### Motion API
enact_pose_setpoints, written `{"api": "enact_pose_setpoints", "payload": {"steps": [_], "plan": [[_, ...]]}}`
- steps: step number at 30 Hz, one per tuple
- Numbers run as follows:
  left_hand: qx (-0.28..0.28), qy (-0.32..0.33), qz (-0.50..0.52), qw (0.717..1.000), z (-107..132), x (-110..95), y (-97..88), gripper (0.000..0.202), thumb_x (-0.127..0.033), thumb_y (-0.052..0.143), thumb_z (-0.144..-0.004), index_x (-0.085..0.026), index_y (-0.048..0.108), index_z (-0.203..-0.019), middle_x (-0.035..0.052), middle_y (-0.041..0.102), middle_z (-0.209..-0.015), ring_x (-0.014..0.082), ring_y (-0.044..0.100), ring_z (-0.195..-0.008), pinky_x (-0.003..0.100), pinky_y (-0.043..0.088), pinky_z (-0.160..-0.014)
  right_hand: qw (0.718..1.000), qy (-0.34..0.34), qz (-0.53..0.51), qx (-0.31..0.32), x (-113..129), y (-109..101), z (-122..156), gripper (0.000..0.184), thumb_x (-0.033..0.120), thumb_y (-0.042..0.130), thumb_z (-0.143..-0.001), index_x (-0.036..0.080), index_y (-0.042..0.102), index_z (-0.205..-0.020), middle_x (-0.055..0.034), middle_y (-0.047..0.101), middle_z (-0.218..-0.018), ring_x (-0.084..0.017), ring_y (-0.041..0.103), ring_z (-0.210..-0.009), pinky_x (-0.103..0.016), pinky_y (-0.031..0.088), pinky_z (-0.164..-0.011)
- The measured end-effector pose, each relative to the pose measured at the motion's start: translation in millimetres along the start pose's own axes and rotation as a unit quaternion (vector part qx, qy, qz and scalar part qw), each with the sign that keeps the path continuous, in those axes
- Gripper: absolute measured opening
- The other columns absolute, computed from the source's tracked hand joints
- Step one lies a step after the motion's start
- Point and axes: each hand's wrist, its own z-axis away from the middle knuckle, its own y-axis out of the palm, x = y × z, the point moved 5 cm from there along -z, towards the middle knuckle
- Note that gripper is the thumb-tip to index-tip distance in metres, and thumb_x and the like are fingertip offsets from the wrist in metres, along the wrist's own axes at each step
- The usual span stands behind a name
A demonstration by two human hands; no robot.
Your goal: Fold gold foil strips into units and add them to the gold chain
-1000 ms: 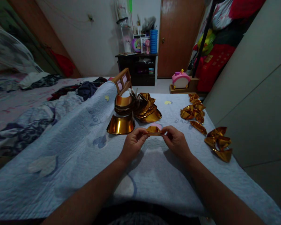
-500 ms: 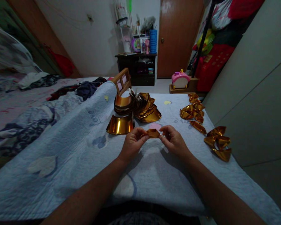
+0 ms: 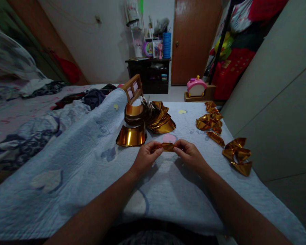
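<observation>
My left hand and my right hand pinch the two ends of a small folded gold foil paper, held just above the light blue quilt. Both hands' fingers are closed on it. Just beyond my hands stands a fanned stack of gold foil sheets, with one curved sheet in front of it. Folded gold pieces lie in a row at the right, and a nearer cluster of folded gold pieces sits by the bed's right edge.
A small wooden frame stands behind the foil stack. Rumpled bedding and clothes lie at the left. A grey cabinet side rises on the right. Far off are a dark shelf unit, a brown door and a pink toy.
My hands have lowered slightly toward the quilt and drawn closer around the gold piece, which now looks flatter and narrower between my fingers.
</observation>
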Motion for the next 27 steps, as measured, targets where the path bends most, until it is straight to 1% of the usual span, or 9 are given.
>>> {"api": "enact_pose_setpoints", "payload": {"steps": [3, 8, 10, 13, 16, 19, 22, 24, 27], "plan": [[0.012, -0.009, -0.025, 1.0, 0.5, -1.2, 0.5, 0.018, -0.033, 0.07, -0.082, -0.016, 0.07, -0.079, 0.0004, 0.064, -0.069, 0.0124, 0.055, -0.062, 0.025, 0.043, -0.062, 1.0, 0.0, -0.001, 0.003, -0.1, 0.0, 0.3, 0.011, 0.031, 0.056, -0.087, 0.02, 0.059, -0.084, 0.0032, 0.052, -0.069, -0.014, 0.047, -0.064, -0.027, 0.037, -0.06], [0.008, -0.02, -0.019, 1.0, 1.1, -2.2, 0.8, 0.021, -0.035, 0.068, -0.083, -0.016, 0.068, -0.074, 0.0009, 0.062, -0.068, 0.0124, 0.053, -0.061, 0.025, 0.042, -0.061, 1.0, 0.003, -0.016, 0.013, 0.2, 1.6, 0.7, 0.007, 0.028, 0.055, -0.087, 0.021, 0.056, -0.086, 0.0032, 0.052, -0.072, -0.013, 0.047, -0.063, -0.026, 0.036, -0.058], [-0.001, -0.023, 0.0, 1.0, 1.0, -1.9, 0.6, 0.018, -0.035, 0.067, -0.084, -0.017, 0.069, -0.08, -0.0001, 0.061, -0.069, 0.0118, 0.052, -0.061, 0.025, 0.042, -0.06, 0.999, 0.007, -0.038, 0.011, 0.6, 2.0, 0.8, 0.01, 0.029, 0.055, -0.086, 0.022, 0.055, -0.093, 0.0036, 0.053, -0.073, -0.013, 0.046, -0.062, -0.025, 0.036, -0.057], [-0.031, -0.02, 0.042, 0.998, 1.0, -2.5, -1.6, 0.021, -0.031, 0.068, -0.082, -0.021, 0.066, -0.101, -0.0045, 0.057, -0.067, 0.0107, 0.051, -0.059, 0.023, 0.042, -0.059, 0.997, 0.014, -0.069, 0.01, 1.6, 2.5, 1.2, 0.016, 0.029, 0.055, -0.087, 0.024, 0.052, -0.102, 0.006, 0.05, -0.069, -0.013, 0.044, -0.06, -0.024, 0.036, -0.055], [-0.031, -0.011, 0.04, 0.999, 0.9, -4.1, -2.0, 0.019, -0.028, 0.067, -0.081, -0.022, 0.064, -0.098, -0.0055, 0.054, -0.066, 0.01, 0.05, -0.058, 0.022, 0.042, -0.058, 0.998, 0.005, -0.064, 0.018, 3.8, 3.5, 1.6, 0.005, 0.028, 0.054, -0.087, 0.024, 0.052, -0.09, 0.0053, 0.049, -0.068, -0.013, 0.044, -0.06, -0.025, 0.037, -0.055], [-0.02, -0.01, 0.023, 0.999, 0.8, -4.1, -2.3, 0.011, -0.028, 0.066, -0.08, -0.019, 0.067, -0.087, -0.0026, 0.058, -0.07, 0.0097, 0.05, -0.059, 0.022, 0.042, -0.057, 0.999, -0.001, -0.049, 0.015, 3.8, 2.6, 1.6, 0.006, 0.028, 0.055, -0.086, 0.022, 0.054, -0.085, 0.0035, 0.052, -0.072, -0.013, 0.047, -0.064, -0.025, 0.039, -0.058], [-0.022, -0.02, 0.02, 0.999, 0.7, -1.8, -3.4, 0.014, -0.028, 0.068, -0.08, -0.018, 0.07, -0.088, -0.0005, 0.063, -0.074, 0.0095, 0.051, -0.059, 0.023, 0.043, -0.057, 0.997, 0.007, -0.069, 0.03, 1.4, 2.9, 1.2, 0.016, 0.032, 0.062, -0.082, 0.022, 0.054, -0.09, 0.0021, 0.056, -0.078, -0.014, 0.052, -0.068, -0.026, 0.042, -0.061], [-0.014, -0.023, 0.03, 0.999, 0.5, -0.1, -2.8, 0.016, -0.029, 0.072, -0.079, -0.017, 0.07, -0.09, 0.0008, 0.067, -0.079, 0.0108, 0.057, -0.064, 0.024, 0.047, -0.061, 0.995, 0.013, -0.083, 0.045, -0.1, 3.5, 0.8, 0.023, 0.032, 0.066, -0.078, 0.022, 0.052, -0.093, 0.0008, 0.058, -0.083, -0.015, 0.056, -0.073, -0.027, 0.044, -0.063], [0.008, -0.026, 0.051, 0.998, 0.5, 2.0, -0.1, 0.025, -0.029, 0.08, -0.073, -0.017, 0.069, -0.093, 0.0032, 0.071, -0.089, 0.0155, 0.066, -0.078, 0.028, 0.053, -0.072, 0.996, 0.017, -0.072, 0.044, -0.7, 2.3, 0.1, 0.024, 0.03, 0.066, -0.075, 0.022, 0.051, -0.092, 0.0004, 0.059, -0.084, -0.015, 0.058, -0.075, -0.027, 0.046, -0.064]]}}
